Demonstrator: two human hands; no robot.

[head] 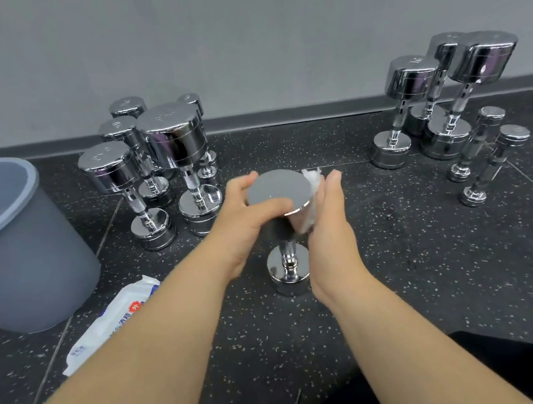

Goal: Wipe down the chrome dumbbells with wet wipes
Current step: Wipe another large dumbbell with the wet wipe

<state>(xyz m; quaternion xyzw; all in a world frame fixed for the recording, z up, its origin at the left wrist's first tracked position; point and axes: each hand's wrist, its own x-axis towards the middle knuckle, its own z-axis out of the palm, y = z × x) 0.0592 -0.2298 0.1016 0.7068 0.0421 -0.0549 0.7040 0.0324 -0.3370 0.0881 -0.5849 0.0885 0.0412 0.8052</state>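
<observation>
Speckled black floor is carrying an upright dumbbell at its centre.
Left hand is gripping the top head, thumb curled over the front edge; right hand, fingers straight, is pressing a wet wipe flat against the head's right side.
</observation>
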